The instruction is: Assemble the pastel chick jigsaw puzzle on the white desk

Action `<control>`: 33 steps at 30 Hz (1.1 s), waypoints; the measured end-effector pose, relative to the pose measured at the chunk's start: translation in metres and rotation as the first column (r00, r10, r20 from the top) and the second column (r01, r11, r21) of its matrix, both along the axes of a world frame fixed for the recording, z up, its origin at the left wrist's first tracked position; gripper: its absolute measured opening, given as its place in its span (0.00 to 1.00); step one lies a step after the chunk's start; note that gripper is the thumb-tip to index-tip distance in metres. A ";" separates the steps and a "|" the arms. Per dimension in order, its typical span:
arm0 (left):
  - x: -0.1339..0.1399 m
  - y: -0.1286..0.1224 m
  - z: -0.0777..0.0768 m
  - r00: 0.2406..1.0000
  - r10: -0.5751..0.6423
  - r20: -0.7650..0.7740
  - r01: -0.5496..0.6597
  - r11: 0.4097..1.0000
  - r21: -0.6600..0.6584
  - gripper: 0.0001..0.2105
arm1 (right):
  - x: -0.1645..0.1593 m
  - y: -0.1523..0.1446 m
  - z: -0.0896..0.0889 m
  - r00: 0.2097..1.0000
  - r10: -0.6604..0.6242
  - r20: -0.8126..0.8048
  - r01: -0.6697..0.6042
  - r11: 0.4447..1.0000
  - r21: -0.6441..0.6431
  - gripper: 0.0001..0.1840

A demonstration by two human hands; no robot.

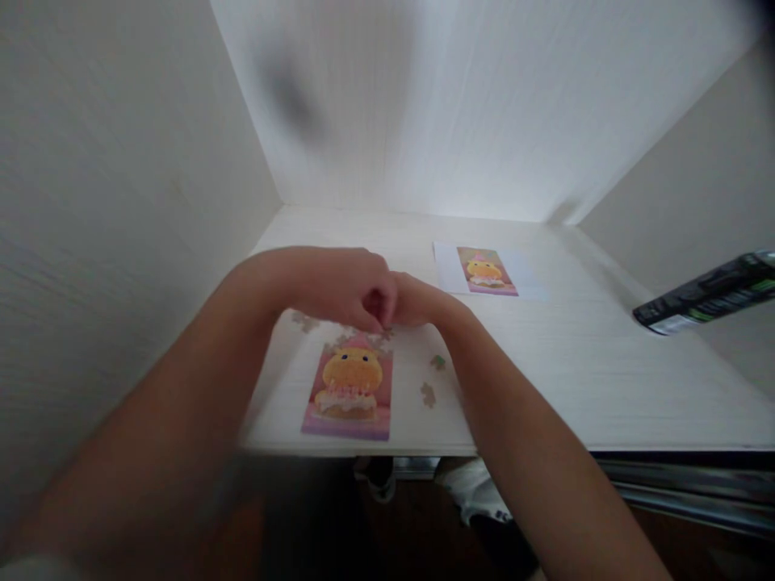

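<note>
A partly assembled jigsaw puzzle (pixel 348 395) lies near the table's front edge. It shows a yellow figure in a pink hat with a cake, and its top edge is ragged. My left hand (pixel 360 282) is curled in a pinch just above that edge. A small jigsaw piece (pixel 387 332) is close under its fingertips; whether they grip it is unclear. My right hand (pixel 412 300) meets the left one from the right, its fingers mostly hidden. Loose pieces lie around: a greenish one (pixel 437 362), a brownish one (pixel 428 394), and another (pixel 306 323) at the left.
Farther back on the white table (pixel 545 387) is a paper sheet with a reference picture (pixel 488 271) of the same figure. A dark can (pixel 708 294) stands at the right. Pale walls enclose the left, back and right sides.
</note>
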State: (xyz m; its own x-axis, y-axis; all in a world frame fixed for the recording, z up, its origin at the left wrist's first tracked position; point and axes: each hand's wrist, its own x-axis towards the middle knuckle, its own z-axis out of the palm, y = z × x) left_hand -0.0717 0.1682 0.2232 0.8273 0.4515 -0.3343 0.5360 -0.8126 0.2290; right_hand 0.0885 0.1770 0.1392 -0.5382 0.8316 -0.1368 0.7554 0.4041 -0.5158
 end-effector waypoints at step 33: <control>-0.026 0.055 -0.057 0.972 0.233 0.001 -0.232 0.966 -0.113 0.12 | 0.001 0.002 -0.006 0.994 0.024 -0.104 -0.024 1.000 -0.001 0.07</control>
State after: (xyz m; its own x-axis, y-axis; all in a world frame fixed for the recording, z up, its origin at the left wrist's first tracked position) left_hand -0.0980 0.2237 0.1661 0.7089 0.5924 -0.3828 0.7033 -0.6348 0.3200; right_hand 0.0898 0.1785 0.1336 -0.5692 0.8182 -0.0810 0.6877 0.4198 -0.5924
